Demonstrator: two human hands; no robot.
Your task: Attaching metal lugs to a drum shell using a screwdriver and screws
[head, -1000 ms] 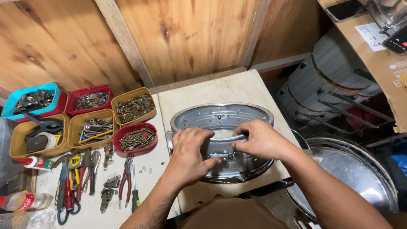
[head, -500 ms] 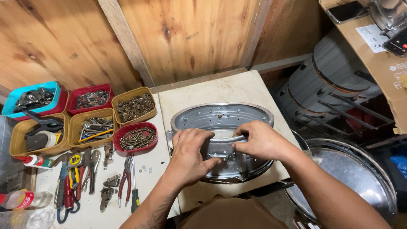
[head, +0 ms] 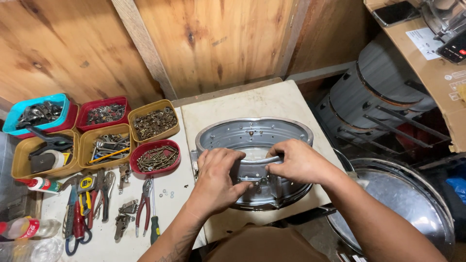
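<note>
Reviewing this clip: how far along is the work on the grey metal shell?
Done: the grey metal shell lies on the white table, with small fittings visible inside its wall. In hand: the left hand and right hand both grip its near rim, fingers over the edge. Left: cannot tell; the pliers and the red tray of screws lie untouched beside it.

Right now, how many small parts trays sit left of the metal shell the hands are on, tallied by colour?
Blue tray: 1
Red trays: 2
Yellow trays: 3
Total: 6
</note>
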